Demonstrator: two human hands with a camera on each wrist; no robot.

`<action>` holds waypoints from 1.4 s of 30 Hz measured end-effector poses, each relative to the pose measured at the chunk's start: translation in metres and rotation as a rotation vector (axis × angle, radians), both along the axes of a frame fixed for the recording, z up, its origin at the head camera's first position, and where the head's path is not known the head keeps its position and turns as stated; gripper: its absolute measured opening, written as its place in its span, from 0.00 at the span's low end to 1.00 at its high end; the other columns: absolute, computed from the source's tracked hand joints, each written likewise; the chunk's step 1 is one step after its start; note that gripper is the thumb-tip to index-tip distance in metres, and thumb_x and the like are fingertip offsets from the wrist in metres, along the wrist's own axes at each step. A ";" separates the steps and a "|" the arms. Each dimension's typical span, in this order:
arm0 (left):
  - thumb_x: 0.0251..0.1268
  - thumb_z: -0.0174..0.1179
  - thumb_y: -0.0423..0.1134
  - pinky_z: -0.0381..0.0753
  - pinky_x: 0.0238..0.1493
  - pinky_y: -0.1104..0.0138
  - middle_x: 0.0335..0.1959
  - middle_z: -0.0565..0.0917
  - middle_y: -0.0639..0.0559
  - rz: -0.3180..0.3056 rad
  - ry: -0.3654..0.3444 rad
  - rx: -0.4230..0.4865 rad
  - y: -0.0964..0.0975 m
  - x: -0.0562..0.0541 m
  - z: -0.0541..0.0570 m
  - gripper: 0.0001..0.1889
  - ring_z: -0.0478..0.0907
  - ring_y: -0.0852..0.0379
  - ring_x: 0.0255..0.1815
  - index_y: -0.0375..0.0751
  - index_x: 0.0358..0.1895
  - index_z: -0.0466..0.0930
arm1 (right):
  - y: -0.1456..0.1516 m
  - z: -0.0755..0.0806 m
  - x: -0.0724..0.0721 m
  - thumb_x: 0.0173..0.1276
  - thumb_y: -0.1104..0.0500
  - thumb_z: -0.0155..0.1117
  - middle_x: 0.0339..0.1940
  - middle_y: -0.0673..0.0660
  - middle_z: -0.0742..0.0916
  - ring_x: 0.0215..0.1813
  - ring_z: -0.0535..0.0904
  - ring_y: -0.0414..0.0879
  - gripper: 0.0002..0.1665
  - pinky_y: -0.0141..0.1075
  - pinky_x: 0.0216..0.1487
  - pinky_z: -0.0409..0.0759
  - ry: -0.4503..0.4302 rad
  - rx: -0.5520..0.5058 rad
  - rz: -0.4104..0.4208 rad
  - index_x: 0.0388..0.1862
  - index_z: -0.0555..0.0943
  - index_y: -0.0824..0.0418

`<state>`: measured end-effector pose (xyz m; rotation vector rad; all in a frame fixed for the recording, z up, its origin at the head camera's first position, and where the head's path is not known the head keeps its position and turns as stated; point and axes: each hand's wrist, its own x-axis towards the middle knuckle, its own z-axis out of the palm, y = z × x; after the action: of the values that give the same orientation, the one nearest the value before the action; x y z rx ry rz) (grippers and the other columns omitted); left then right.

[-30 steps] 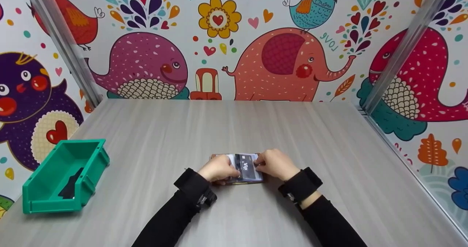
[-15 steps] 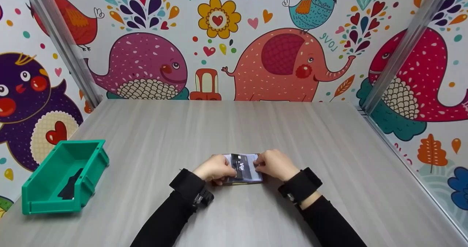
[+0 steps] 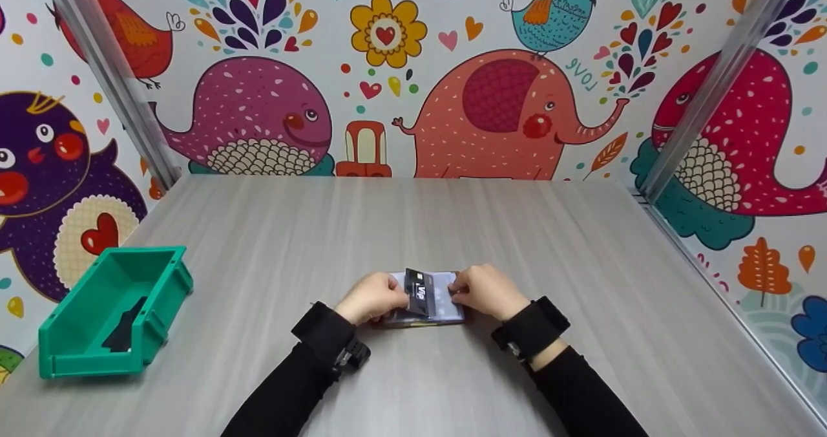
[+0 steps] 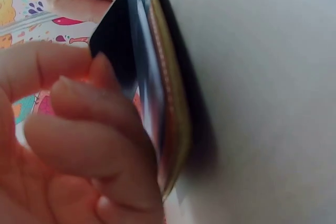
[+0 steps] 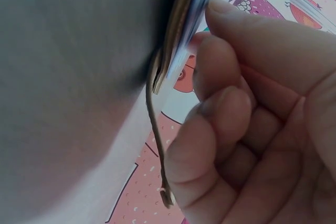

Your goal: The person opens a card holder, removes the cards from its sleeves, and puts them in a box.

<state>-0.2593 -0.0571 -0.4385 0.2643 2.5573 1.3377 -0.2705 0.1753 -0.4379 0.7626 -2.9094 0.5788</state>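
Observation:
A small card wallet with clear plastic sleeves point(image 3: 444, 300) lies on the table in front of me. My left hand point(image 3: 369, 297) pinches a black card marked "Vip" point(image 3: 418, 293) between thumb and forefinger. The card is tilted up at the left part of the sleeve; whether its right edge is still inside I cannot tell. At the wallet's right side, my right hand point(image 3: 489, 291) pinches a clear sleeve. The left wrist view shows the wallet's stitched tan edge point(image 4: 176, 103) beside the dark card. In the right wrist view a thin strap point(image 5: 154, 129) sticks out from the wallet.
A green plastic bin point(image 3: 90, 364) stands at the table's left side, with a black item point(image 3: 125, 330) in it. Printed walls and metal posts point(image 3: 701, 110) enclose the grey wood-grain table point(image 3: 413, 223).
My left hand has moved left with the black card, which now tilts up from the sleeve and uncovers more clear plastic. The right hand stays in place.

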 end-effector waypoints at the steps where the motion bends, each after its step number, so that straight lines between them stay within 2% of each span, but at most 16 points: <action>1: 0.47 0.59 0.32 0.59 0.12 0.74 0.10 0.65 0.60 0.008 0.026 -0.015 0.000 0.001 0.000 0.11 0.60 0.65 0.10 0.48 0.15 0.68 | 0.000 0.000 0.000 0.54 0.64 0.75 0.34 0.56 0.89 0.32 0.82 0.46 0.09 0.42 0.36 0.80 0.001 0.001 -0.004 0.36 0.90 0.60; 6: 0.47 0.59 0.34 0.61 0.15 0.72 0.12 0.66 0.61 0.019 0.148 -0.095 -0.002 0.005 0.002 0.12 0.63 0.63 0.13 0.49 0.14 0.67 | 0.000 0.000 0.000 0.54 0.63 0.76 0.34 0.56 0.90 0.32 0.82 0.47 0.10 0.43 0.36 0.80 -0.004 0.005 -0.019 0.37 0.90 0.60; 9: 0.46 0.59 0.35 0.61 0.18 0.71 0.13 0.67 0.61 0.028 0.190 -0.126 -0.003 0.007 0.002 0.12 0.64 0.62 0.16 0.50 0.13 0.67 | -0.001 0.001 -0.001 0.54 0.63 0.75 0.34 0.56 0.90 0.32 0.81 0.46 0.10 0.43 0.36 0.80 -0.010 0.001 -0.021 0.37 0.90 0.60; 19: 0.46 0.58 0.34 0.58 0.19 0.70 0.11 0.63 0.62 0.027 0.213 -0.124 -0.009 0.009 0.002 0.16 0.61 0.62 0.15 0.51 0.12 0.62 | 0.001 0.000 -0.001 0.54 0.63 0.76 0.34 0.54 0.89 0.30 0.79 0.43 0.08 0.41 0.33 0.79 0.014 0.015 0.011 0.36 0.91 0.60; 33: 0.46 0.57 0.31 0.59 0.21 0.70 0.12 0.65 0.61 0.014 0.243 -0.100 -0.023 0.011 0.000 0.14 0.62 0.61 0.16 0.49 0.12 0.64 | 0.001 -0.001 -0.002 0.55 0.63 0.76 0.33 0.54 0.89 0.29 0.79 0.43 0.08 0.40 0.33 0.79 0.012 0.012 0.018 0.36 0.90 0.61; 42: 0.48 0.56 0.30 0.61 0.22 0.69 0.14 0.68 0.60 0.029 0.227 -0.057 -0.034 0.014 0.002 0.14 0.64 0.61 0.17 0.49 0.13 0.65 | 0.001 -0.001 -0.001 0.55 0.63 0.76 0.33 0.53 0.89 0.30 0.80 0.44 0.08 0.41 0.33 0.79 0.024 0.012 0.016 0.35 0.91 0.60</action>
<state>-0.2455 -0.0912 -0.4364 0.3905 2.7895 1.3096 -0.2714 0.1766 -0.4387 0.7900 -2.8903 0.5511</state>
